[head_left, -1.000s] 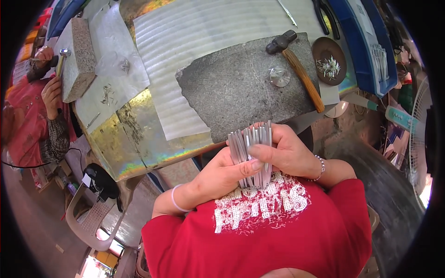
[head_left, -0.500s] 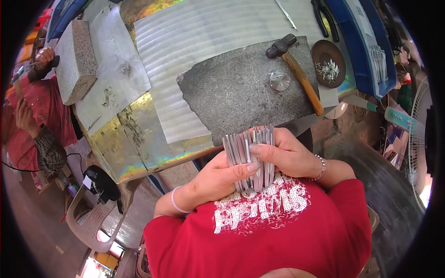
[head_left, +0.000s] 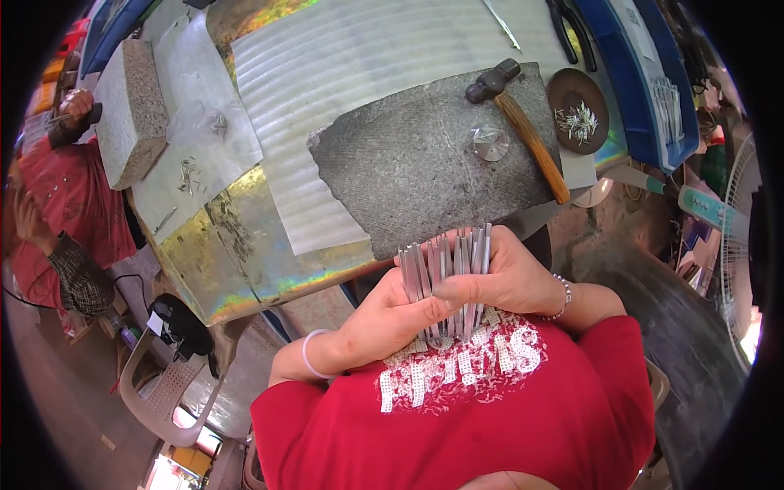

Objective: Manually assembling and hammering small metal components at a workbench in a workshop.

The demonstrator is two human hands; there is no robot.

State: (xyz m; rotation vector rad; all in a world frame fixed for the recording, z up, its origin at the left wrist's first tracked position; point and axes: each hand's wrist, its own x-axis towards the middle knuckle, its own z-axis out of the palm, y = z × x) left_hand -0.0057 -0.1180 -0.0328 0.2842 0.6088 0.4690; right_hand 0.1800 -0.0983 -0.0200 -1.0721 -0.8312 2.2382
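Note:
Upright in front of my chest is a bundle of slim silver metal tools shaped like tweezers (head_left: 445, 265), gathered in both hands. My left hand (head_left: 396, 314) is closed round its left side, with the thumb across the front. My right hand (head_left: 494, 278) wraps the other side, its thumb pressing over the pieces near the left thumb. The fingers behind the bundle are mostly hidden. Just beyond the hands lies a dark stone slab (head_left: 408, 167). On it rest a hammer (head_left: 527, 135) with a wooden handle and a small clear round disc (head_left: 490, 143).
Right of the slab sits a brown dish (head_left: 563, 86) of small metal pins, beside a blue tray (head_left: 625, 106) holding similar tools. Pliers (head_left: 572, 33) lie farther back. At left stand a granite block (head_left: 131, 114) and a co-worker in red (head_left: 73, 196). A fan (head_left: 739, 245) is at right.
The bundle has shifted slightly within my hands, and several pieces on its right now stand higher. My thumbs have moved closer together. The co-worker's lower hand has moved left.

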